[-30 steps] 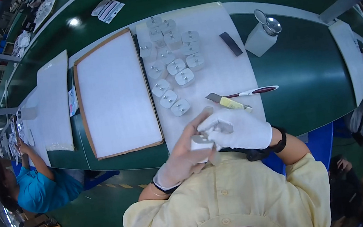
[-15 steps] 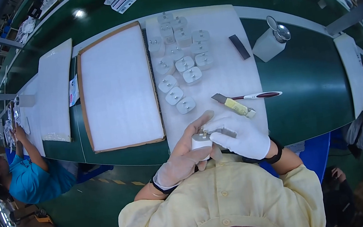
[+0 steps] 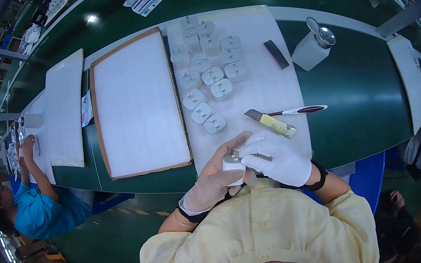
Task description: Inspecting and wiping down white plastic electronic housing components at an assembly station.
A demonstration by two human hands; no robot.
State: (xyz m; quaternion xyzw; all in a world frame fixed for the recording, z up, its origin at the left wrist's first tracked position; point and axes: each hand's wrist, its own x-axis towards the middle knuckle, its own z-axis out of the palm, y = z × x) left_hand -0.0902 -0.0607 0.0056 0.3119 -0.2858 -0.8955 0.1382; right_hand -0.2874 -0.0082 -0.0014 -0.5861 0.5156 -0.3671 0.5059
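Close to my body, my left hand [image 3: 205, 187] is wrapped round a white plug charger [image 3: 233, 171], prong face up. A thin, pale glove covers this hand. My right hand [image 3: 278, 160], in a white glove, is closed with its fingertips against the charger's top edge beside the prongs. Whether those fingers pinch something small is hidden. Several more white plug chargers [image 3: 215, 123] stand prongs up on the white foam sheet [image 3: 261, 89] beyond my hands. Just past my right hand lie a yellow-handled utility knife [image 3: 276, 124] and a white and dark red pen [image 3: 304, 110].
A dark flat bar [image 3: 276, 54] rests on the foam sheet. Right of it stands a white pump bottle [image 3: 311, 51] with a metal top. To the left lies a white-lined tray [image 3: 138, 109] with a brown rim. Other people sit at the far left and right.
My right fingertips have shifted slightly left on the charger's top, and the charger has tilted a little. My left hand keeps its hold. The person at left has moved their hands.
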